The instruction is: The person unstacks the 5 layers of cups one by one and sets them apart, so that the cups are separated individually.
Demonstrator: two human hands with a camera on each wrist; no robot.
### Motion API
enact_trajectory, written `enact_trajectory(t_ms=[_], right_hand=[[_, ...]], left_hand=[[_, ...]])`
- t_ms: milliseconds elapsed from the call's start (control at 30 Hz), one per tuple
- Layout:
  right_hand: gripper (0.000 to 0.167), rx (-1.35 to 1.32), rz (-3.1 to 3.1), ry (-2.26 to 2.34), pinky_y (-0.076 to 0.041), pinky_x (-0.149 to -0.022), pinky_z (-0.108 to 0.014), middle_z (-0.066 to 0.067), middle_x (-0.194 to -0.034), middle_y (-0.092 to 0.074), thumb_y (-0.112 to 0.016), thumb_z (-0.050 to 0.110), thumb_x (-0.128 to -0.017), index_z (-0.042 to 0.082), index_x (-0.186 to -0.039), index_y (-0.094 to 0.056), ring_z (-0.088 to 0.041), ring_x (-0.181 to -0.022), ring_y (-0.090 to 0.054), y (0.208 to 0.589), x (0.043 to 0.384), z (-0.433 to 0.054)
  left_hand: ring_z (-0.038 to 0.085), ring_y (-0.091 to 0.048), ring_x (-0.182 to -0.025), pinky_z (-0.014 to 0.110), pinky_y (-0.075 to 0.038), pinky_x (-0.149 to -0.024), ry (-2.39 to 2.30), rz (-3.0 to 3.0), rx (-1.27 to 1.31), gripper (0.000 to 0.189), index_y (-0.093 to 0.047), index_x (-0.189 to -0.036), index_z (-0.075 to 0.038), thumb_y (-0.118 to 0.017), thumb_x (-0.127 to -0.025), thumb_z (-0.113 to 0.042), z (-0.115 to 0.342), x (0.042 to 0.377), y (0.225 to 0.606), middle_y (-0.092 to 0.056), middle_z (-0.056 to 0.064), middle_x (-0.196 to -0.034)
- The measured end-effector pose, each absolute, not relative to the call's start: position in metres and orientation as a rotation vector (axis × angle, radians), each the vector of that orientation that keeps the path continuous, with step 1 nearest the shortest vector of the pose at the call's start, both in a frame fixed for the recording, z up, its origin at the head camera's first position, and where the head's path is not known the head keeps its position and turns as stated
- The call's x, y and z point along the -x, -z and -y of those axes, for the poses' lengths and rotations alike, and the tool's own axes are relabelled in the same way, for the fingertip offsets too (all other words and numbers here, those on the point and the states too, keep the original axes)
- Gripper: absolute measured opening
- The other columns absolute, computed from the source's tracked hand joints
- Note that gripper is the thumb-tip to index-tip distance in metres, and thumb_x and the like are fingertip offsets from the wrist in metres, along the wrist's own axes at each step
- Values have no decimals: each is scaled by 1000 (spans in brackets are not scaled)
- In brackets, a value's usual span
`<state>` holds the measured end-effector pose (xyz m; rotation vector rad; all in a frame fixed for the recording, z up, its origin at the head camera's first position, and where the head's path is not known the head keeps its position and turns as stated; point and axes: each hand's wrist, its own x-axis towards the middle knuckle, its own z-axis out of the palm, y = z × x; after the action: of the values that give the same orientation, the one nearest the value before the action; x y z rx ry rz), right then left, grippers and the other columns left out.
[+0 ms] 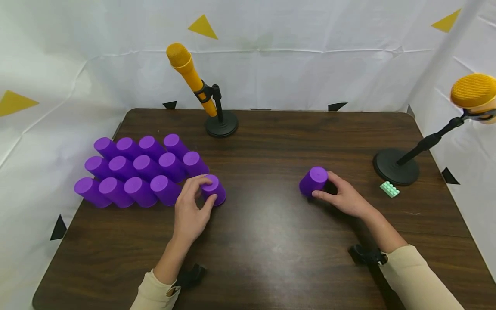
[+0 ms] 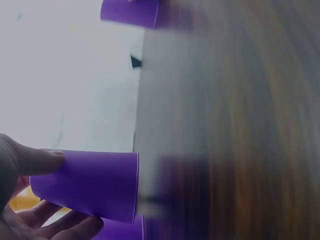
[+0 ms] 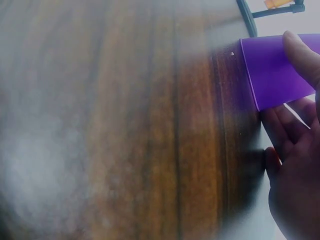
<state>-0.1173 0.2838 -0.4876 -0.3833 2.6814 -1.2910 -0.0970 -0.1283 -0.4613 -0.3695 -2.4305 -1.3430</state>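
Observation:
My left hand [image 1: 191,217] holds an upside-down purple cup [image 1: 216,192] at the right end of the front row of cups. Thumb and fingers lie on opposite sides of it, and the left wrist view shows its rim close to the tabletop. Farther right, my right hand [image 1: 346,199] holds a second upside-down purple cup [image 1: 312,181] between thumb and fingers, apart from the others. In the right wrist view this cup's wall [image 3: 272,72] shows with the thumb across it. Several more inverted cups [image 1: 141,191] stand in three close rows left of my left hand.
A yellow microphone [image 1: 191,77] on a black stand is at the back, left of centre. Another yellow microphone [image 1: 470,92] leans on its stand at the right. By that stand's base [image 1: 395,167] lies a mint-green toy brick [image 1: 389,189]. White sheeting surrounds the dark wooden table [image 1: 263,254].

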Motion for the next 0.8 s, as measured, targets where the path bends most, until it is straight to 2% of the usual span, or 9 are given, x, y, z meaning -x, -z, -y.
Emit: enact_trajectory(t_ms=[233, 500, 633, 800], right_hand=[[55, 400, -2669, 1307, -33, -105, -59, -19, -128, -58, -73, 17, -90, 2, -136, -49, -35, -124, -49, 485, 117, -284], [52, 374, -2686, 1299, -33, -104, -61, -23, -126, -58, -72, 12, -89, -2, -134, -49, -39, -123, -49, 488, 118, -283], [54, 379, -2677, 1291, -33, -105, -59, -19, -127, -59, -73, 19, -90, 3, -135, -49, -35, -124, -49, 486, 118, -283], [56, 410, -2688, 1270, -34, -104, -59, -17, -127, -59, -73, 24, -90, 4, -136, -50, -35, -124, -50, 482, 118, -285]], left_hand=[[26, -57, -114, 52, -54, -85, 1247, 2429, 261, 36, -64, -111, -11, -77, -81, 3, 155, 94, 470, -59, 4, -128], [25, -56, -112, 50, -53, -83, 1225, 2438, 178, 38, -62, -113, -9, -77, -80, 4, 165, 92, 470, -59, 7, -126], [23, -56, -112, 47, -53, -86, 1230, 2462, 145, 39, -60, -114, -9, -76, -81, 3, 166, 92, 470, -58, 7, -125], [23, -55, -113, 47, -53, -87, 1242, 2480, 129, 39, -59, -115, -10, -76, -82, 3, 166, 92, 468, -57, 8, -126]])
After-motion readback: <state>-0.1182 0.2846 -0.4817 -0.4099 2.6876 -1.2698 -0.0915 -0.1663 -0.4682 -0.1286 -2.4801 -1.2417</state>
